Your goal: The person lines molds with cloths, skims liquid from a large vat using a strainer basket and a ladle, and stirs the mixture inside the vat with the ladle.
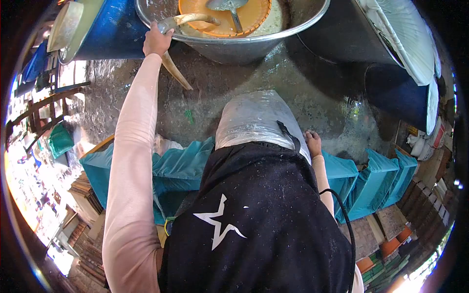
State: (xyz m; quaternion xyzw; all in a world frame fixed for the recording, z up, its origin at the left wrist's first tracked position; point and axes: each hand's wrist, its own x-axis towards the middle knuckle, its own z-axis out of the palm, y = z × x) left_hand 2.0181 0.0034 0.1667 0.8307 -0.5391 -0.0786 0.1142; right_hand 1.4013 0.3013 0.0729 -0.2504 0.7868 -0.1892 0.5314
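Note:
At the left rim of a large metal basin [229,54], my left hand [157,41] is closed around a curved wooden tool [176,73]. One pale curved part reaches over the basin, and a tapered end hangs outside it; the join is hidden by my hand. Inside the basin, an orange strainer [202,30] holds a metal ladle [235,18] above whitish liquid. My right hand [313,142] is low beside the clear plastic cover [256,115] over my lap, its fingers loosely bent, with nothing visible in them.
A blue barrel [115,31] stands left of the basin. Dark containers [398,90] with white covers [400,36] are on the right. Wet floor [195,105] lies below the basin, and teal cloth [181,163] spreads on both sides of me. A black cable [348,219] runs at my right.

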